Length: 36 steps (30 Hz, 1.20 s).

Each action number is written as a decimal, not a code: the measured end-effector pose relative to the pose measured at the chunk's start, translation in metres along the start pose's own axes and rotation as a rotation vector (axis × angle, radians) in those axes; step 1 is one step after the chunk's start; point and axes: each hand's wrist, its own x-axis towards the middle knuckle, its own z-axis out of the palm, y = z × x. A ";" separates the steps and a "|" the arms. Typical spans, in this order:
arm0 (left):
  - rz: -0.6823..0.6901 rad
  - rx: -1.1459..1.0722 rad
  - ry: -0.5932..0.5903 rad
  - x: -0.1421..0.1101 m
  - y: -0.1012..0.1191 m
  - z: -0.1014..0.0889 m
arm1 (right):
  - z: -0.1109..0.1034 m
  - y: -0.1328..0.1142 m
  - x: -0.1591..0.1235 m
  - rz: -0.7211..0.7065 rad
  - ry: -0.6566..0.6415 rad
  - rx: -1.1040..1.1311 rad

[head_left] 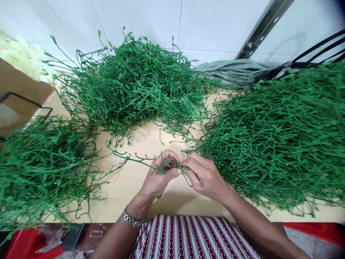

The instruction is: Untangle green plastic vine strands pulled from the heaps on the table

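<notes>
the branched stem (134,159) is slim, green and plastic-looking, with a bent tip and short hooked side shoots. the far pile (134,82), taken as the reference, is a loose, springy tangle of similar thin stems with small knobbed ends. to its right lies a denser right pile (283,136), combed mostly one way; to its left and nearer me, a left pile (45,165) with flatter, leaf-like strands. all rest on a smooth, pale counter (129,187). behind the far pile stands a glossy white tiled wall (161,18); at its right rear, a crumpled grey-green cloth (231,70).

the branched stem is in my hands, on my side of the far pile. my left hand (159,178) is closed on it, thumb against fingers, with the tip running out leftward. my right hand (203,174) is pinched on the green strands at its other end, fingertips just beside my left thumb.

the join between my fingertips is largely covered; whether one piece or several is held there, i cannot tell. both side piles are cut off at the edges, as is a brown box (21,79) left of the far pile.
</notes>
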 end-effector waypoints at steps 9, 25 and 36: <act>0.184 0.306 0.100 -0.002 0.001 0.008 | -0.003 -0.003 0.006 0.175 -0.165 0.194; 0.127 0.577 -0.188 -0.004 -0.001 0.000 | -0.013 0.006 0.009 -0.022 -0.303 0.197; 0.185 0.572 -0.185 -0.003 0.005 -0.005 | -0.016 0.001 0.008 -0.111 -0.223 0.053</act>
